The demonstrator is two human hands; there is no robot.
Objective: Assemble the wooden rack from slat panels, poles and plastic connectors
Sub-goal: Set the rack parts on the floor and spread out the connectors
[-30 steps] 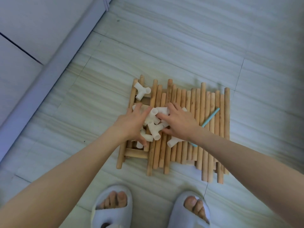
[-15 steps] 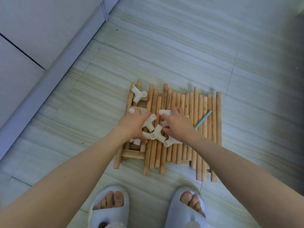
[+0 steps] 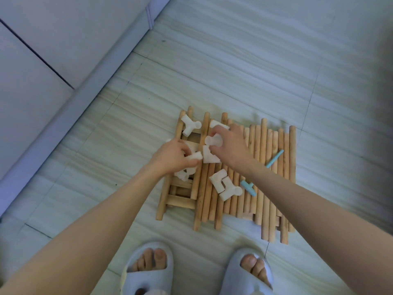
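We're gathering connectors off the poles (image 3: 263,177): left hand (image 3: 173,159) grips 1 connector (image 3: 195,156), right hand (image 3: 228,149) several connectors (image 3: 213,141). Next, set them aside.

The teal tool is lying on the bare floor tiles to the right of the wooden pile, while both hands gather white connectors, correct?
Not quite. In the head view the teal tool lies on the wooden poles, not the floor tiles. Both hands, left and right, do grip white connectors.

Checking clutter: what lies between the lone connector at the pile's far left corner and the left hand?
Head view: only slat panel rungs and gaps separate that connector from the left hand.
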